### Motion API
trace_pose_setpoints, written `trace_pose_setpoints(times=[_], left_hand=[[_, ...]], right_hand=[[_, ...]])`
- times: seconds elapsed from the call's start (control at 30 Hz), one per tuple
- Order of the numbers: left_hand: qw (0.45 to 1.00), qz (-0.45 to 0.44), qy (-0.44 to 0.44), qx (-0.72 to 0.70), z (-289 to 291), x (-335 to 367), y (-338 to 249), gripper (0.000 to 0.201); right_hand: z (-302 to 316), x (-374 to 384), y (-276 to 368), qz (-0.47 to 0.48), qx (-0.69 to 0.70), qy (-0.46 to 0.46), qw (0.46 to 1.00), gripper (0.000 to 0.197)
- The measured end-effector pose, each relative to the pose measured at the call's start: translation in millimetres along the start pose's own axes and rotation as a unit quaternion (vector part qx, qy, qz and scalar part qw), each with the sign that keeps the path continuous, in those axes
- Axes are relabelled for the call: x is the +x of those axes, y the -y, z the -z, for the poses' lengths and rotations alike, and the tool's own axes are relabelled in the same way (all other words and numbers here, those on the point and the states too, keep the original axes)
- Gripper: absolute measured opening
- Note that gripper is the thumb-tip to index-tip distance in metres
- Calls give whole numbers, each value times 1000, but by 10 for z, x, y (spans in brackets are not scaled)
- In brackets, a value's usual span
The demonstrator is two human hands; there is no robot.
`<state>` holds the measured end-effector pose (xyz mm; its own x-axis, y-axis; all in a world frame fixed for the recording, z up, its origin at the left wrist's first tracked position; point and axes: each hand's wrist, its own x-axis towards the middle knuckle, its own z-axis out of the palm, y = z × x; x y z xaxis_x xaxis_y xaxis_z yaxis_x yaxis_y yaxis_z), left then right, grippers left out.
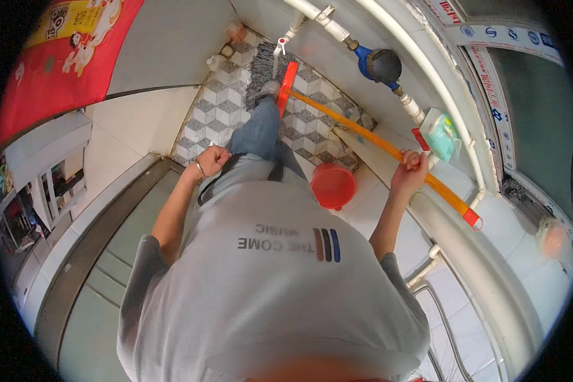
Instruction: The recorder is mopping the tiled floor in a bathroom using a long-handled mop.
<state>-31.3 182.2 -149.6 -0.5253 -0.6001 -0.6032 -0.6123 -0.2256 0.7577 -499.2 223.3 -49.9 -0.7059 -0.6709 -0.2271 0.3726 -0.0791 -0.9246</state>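
My right hand (412, 167) is wrapped round the orange handle (356, 129) of a mop, some way below its red end cap (471, 218). The handle slants down and away to a red crossbar (288, 89) close to the floor. Grey shaggy strands (259, 73) spread on the tiles to the left of the bar. My shoe (268, 90) is at those strands; whether it presses on them I cannot tell. My left hand (213, 159), with a bracelet at the wrist, is curled closed beside my waist, and nothing shows in it.
A red bucket (333, 186) stands on the floor to my right. White pipes, a tap (281, 46) and a blue water meter (379, 65) run along the far wall. A pale green packet (442, 135) sits beside the pipes. At left is a red cloth (57, 76).
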Motion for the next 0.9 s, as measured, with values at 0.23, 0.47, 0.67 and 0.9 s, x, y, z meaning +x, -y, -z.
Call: trace_pose_setpoints(times=[0.23, 0.47, 0.67, 0.9], left_hand=[[992, 26, 53, 116, -176, 107, 15, 19], [994, -8, -12, 106, -170, 124, -34, 23], [977, -23, -2, 212, -217, 392, 152, 21], [999, -13, -1, -51, -227, 166, 476, 15]], right_hand=[[23, 11, -45, 12, -11, -15, 1000, 32], [159, 28, -60, -1, 11, 32, 999, 32], [95, 62, -34, 13, -16, 6, 1000, 35], [-42, 80, -56, 20, -13, 43, 999, 35]])
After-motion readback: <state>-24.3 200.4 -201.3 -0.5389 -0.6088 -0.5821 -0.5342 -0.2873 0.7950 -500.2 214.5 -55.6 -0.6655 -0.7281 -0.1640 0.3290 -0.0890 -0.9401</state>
